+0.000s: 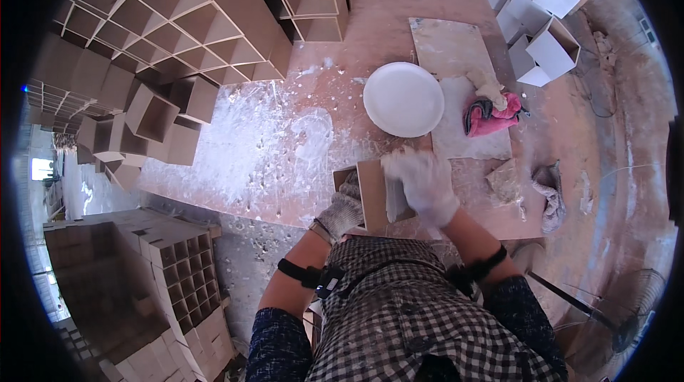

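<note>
A small brown cardboard box (372,197) stands at the near edge of the table, close against my apron. My left hand (343,212), in a grey knit glove, grips it from the left, with its fingers partly inside the open side. On the box's right, a white face or sheet (394,200) shows. My right hand (425,184), in a pale glove, is over that white side, its fingers smeared by motion. A round white plate-like lid or dish (404,99) lies just beyond my right hand.
Stacked open brown boxes (178,15) fill the far left, with loose ones (151,115) below them. White boxes (545,50) stand at far right. A pink cloth (491,117) and a grey rag (550,197) lie on the right. A gridded box stack (187,275) is at near left, a fan (634,318) at near right.
</note>
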Demonstrator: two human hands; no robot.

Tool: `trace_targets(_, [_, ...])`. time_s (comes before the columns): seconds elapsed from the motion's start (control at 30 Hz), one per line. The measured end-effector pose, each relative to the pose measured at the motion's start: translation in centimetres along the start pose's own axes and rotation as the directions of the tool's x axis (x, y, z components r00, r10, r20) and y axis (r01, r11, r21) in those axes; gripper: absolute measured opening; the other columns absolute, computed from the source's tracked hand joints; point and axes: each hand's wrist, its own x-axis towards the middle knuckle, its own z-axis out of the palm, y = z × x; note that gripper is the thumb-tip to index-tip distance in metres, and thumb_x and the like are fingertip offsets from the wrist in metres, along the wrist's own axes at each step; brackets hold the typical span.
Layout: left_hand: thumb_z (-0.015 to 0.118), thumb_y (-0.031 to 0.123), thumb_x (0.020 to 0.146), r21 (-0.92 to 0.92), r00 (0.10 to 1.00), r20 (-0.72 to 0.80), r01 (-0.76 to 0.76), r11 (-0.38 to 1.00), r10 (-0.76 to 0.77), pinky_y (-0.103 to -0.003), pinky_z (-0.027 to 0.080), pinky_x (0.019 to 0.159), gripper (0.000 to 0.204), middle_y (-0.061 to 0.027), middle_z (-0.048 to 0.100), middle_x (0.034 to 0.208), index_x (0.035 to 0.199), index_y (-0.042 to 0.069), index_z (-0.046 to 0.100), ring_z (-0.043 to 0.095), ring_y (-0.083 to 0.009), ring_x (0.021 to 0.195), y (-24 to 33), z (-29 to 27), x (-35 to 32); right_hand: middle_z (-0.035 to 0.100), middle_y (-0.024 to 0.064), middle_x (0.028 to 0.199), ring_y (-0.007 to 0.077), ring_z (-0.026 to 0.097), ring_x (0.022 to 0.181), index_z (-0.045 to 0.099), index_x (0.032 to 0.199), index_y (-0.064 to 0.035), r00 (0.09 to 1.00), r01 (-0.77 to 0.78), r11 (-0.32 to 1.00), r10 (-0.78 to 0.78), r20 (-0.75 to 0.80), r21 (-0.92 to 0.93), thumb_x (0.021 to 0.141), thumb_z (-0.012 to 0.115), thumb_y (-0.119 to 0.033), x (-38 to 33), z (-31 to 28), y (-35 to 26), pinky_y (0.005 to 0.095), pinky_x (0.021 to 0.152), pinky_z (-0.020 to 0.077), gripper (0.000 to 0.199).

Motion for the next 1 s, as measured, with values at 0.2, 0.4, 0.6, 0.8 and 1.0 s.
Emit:
trace_targets(0.2, [0.061, 0.026, 0.087, -0.010, 0.987, -0.142, 0.076, 0.997, -0.076, -0.036, 0.037, 0.105, 0.058, -0.0173, 0.045, 0.137, 0.137, 0.006, 0.042, 0.039, -0.0290, 0.131, -1.9, 3.3, 0.2, 0.061, -0.0060, 0.085, 0.0126, 0.060, 0.077, 0.064, 0.090, -0.0203, 0.990, 0.113, 0.961, -0.131, 0.055, 0.251, 0.080, 0.054, -0.019, -4.7, 0.3, -3.3, 0.0329, 0.060, 0.0455, 0.014])
trace_targets(0.4, [0.055, 0.036, 0.088, -0.183, 0.998, -0.005, 0.059, 0.981, -0.061, -0.041, 0.027, 0.112, 0.060, -0.0175, 0.036, 0.144, 0.137, 0.004, 0.041, 0.033, -0.0336, 0.135, -0.6, 1.2, 1.6, 0.063, -0.0086, 0.088, 0.0108, 0.061, 0.079, 0.065, 0.089, -0.0207, 0.998, -0.001, 0.996, -0.006, -0.070, -0.090, 0.078, 0.056, -0.019, 0.3, 2.4, -0.4, 0.0337, 0.061, 0.0472, 0.014])
trace_targets(0.6, [0.054, 0.039, 0.089, -0.487, 0.999, 0.001, 0.044, 0.873, -0.049, -0.040, 0.024, 0.114, 0.066, -0.0186, 0.028, 0.150, 0.143, 0.006, 0.035, 0.027, -0.0316, 0.139, -2.7, 3.8, 1.7, 0.066, -0.0058, 0.085, 0.0173, 0.062, 0.077, 0.067, 0.089, -0.0169, 0.988, 0.141, 0.981, -0.131, -0.080, 0.133, 0.074, 0.059, -0.016, -3.9, 0.0, -5.4, 0.0324, 0.065, 0.0490, 0.017])
trace_targets(0.8, [0.053, 0.042, 0.089, -0.044, 0.999, 0.046, 0.026, 0.999, -0.024, -0.041, 0.028, 0.112, 0.067, -0.0176, 0.031, 0.149, 0.143, 0.007, 0.036, 0.030, -0.0315, 0.138, -1.1, 2.3, 1.9, 0.065, -0.0041, 0.091, 0.0149, 0.061, 0.085, 0.068, 0.098, -0.0189, 0.990, 0.060, 0.998, -0.062, -0.127, -0.020, 0.074, 0.058, -0.015, 0.6, 1.5, -2.9, 0.0341, 0.064, 0.0472, 0.026])
trace_targets(1.0, [0.052, 0.043, 0.090, -0.348, 0.992, 0.103, 0.101, 0.932, -0.069, -0.043, 0.029, 0.111, 0.061, -0.0138, 0.039, 0.146, 0.140, 0.009, 0.042, 0.034, -0.0315, 0.136, -0.5, 0.7, 0.4, 0.066, -0.0025, 0.093, 0.0168, 0.062, 0.090, 0.068, 0.096, -0.0166, 0.981, 0.141, 0.964, -0.107, -0.160, 0.225, 0.073, 0.059, -0.015, -3.9, 0.3, -6.7, 0.0288, 0.064, 0.0488, 0.024])
